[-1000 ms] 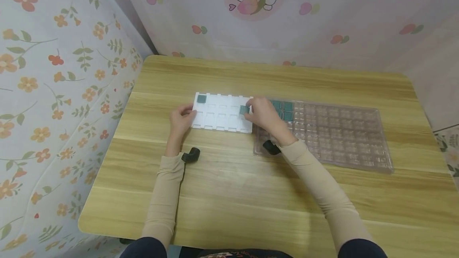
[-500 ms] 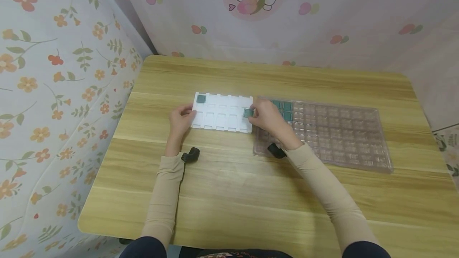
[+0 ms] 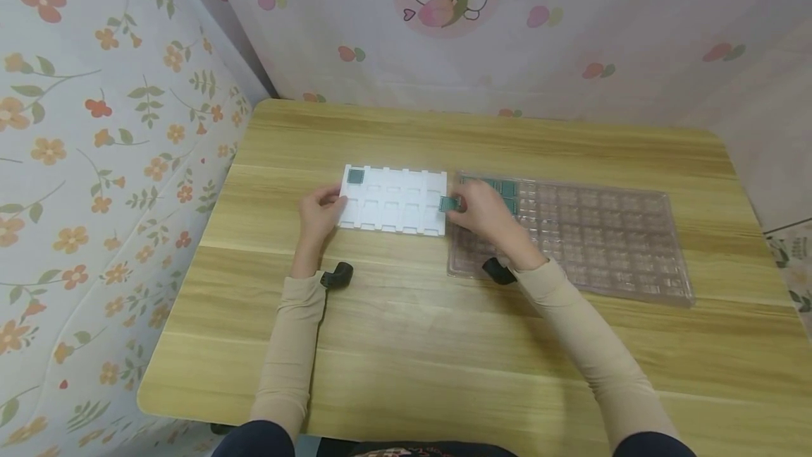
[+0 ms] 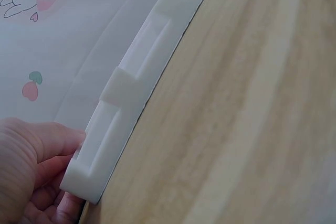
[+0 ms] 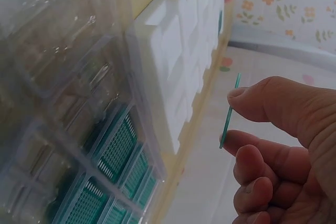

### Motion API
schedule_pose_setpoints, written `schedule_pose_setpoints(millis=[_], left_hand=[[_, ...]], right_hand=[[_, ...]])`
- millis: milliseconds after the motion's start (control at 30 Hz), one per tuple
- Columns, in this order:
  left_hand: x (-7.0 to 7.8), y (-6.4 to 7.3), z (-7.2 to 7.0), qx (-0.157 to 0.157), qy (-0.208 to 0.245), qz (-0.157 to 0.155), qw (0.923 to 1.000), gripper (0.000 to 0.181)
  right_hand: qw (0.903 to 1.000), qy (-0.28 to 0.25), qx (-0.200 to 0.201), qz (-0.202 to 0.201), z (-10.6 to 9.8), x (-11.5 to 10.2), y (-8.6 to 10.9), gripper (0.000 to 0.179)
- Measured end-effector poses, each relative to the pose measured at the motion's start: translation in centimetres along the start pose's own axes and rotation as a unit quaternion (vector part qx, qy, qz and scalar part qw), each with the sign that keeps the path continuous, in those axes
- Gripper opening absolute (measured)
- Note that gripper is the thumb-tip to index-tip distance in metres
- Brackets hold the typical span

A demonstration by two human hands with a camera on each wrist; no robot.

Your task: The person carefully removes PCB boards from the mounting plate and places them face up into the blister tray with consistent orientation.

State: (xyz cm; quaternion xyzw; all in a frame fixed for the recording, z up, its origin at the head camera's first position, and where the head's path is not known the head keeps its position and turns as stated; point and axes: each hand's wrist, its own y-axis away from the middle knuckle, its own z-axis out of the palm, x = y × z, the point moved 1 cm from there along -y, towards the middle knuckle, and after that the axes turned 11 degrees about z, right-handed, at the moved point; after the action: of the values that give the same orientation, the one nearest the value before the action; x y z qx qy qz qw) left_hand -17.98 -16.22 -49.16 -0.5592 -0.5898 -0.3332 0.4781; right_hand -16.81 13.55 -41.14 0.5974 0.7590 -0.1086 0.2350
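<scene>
My right hand pinches a thin green square circuit board between thumb and fingers. In the right wrist view the board is seen edge-on, held up off both trays. Seen from the head, it overlaps the right edge of a white slotted tray. One green square lies in that tray's far left pocket. My left hand grips the tray's left end, with the thumb at its upper edge and the other fingers partly hidden behind the end.
To the right lies a clear plastic compartment tray, its left end close beside the white one. Several green boards sit in its far left compartments, partly behind my right hand. Both trays rest on a wooden table against a patterned curtain.
My right hand has drawn the green board rightward and slightly nearer the body, from over the white tray to its right edge. The left hand stays in place.
</scene>
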Motion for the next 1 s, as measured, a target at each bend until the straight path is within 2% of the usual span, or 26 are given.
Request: schedule_pose_setpoints(millis=[1000], left_hand=[[-0.1,0.0,0.0,0.0,0.002,0.002,1.0,0.031]], right_hand=[[0.9998,0.002,-0.005,0.017,-0.6,1.4,1.2,0.028]])
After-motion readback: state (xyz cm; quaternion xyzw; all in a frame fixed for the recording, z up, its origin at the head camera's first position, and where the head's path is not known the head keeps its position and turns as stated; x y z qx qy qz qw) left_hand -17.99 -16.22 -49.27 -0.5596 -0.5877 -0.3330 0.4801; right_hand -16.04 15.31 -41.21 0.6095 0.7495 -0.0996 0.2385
